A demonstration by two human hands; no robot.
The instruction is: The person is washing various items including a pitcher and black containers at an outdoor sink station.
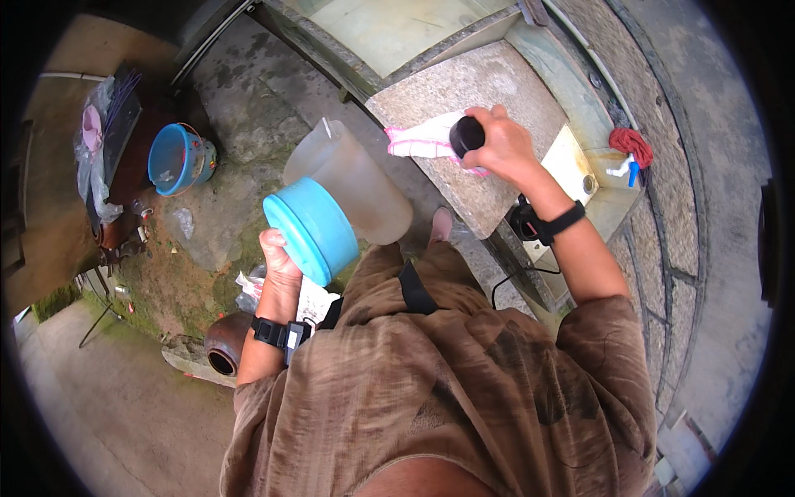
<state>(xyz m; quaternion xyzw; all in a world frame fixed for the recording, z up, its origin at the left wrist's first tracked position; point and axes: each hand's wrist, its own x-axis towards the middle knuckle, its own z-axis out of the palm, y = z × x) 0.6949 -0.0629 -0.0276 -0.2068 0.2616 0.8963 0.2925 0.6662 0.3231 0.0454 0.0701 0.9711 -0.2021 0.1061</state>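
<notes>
A blue plastic tub-shaped container (pixel 317 227) rests in my left hand (pixel 281 256), tilted on its side, beside a large translucent plastic pitcher (pixel 360 186). My right hand (pixel 504 146) grips a black round cup-like object (pixel 466 136) over the stone slab (pixel 490 81). Under that hand lies a white cloth with pink stripes (pixel 422 136), partly hidden by the hand and the black object. Whether my right fingers also touch the cloth cannot be told.
A stone sink basin (pixel 568 155) with a blue-handled tap (pixel 632 171) and a red cloth (pixel 630 146) lies right of the slab. At left stand a blue bucket (pixel 169 158) and plastic bags (pixel 93 155). A brown clay jar (pixel 227 338) lies near my left forearm.
</notes>
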